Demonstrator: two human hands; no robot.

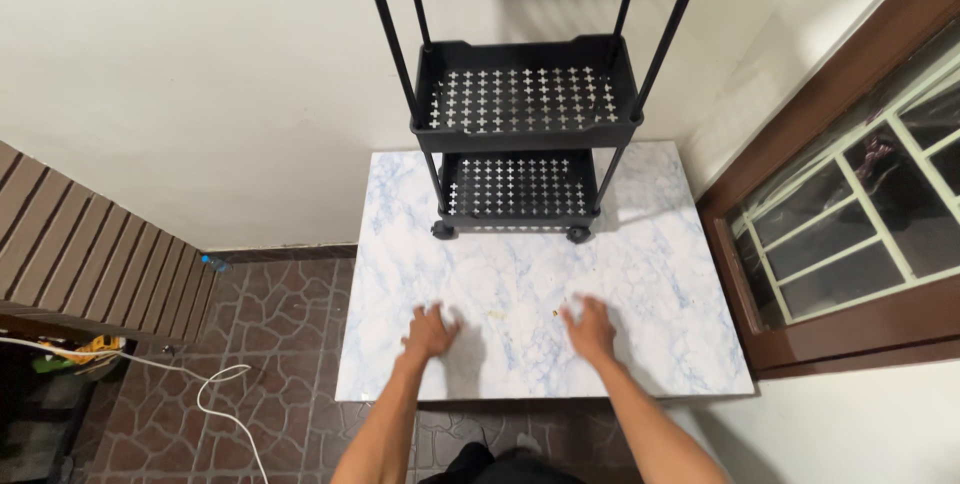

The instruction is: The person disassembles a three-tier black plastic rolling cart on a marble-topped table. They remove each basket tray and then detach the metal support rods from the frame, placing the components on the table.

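1. While you look down from above, your left hand (430, 332) rests on the marble-patterned counter (660, 274), fingers loosely spread and curled a little, gripping nothing.
2. Your right hand (590, 328) lies on the same counter, well apart from the left, fingers likewise loose and holding nothing.
3. Both of your forearms reach in from the bottom edge of the view, and both hands sit on the near half of the counter.
4. A black rolling cart (520, 124) stands on the far half of the counter, upright on small wheels, against the white wall (200, 74).
5. You can see two of its perforated trays, each with cross-shaped holes, and the underside of a third at the top edge; the two trays in view look bare.
6. The cart is ahead of both hands and clear of them; neither hand touches it.
7. Two tiny brownish specks (497, 315) lie on the counter between your hands.
8. To your right is a brown-framed window (850, 224) with pale bars.
9. To your left, a slatted brown panel (90, 254) stands over the dark patterned tile floor (290, 314), where a white cable (215, 389) trails.
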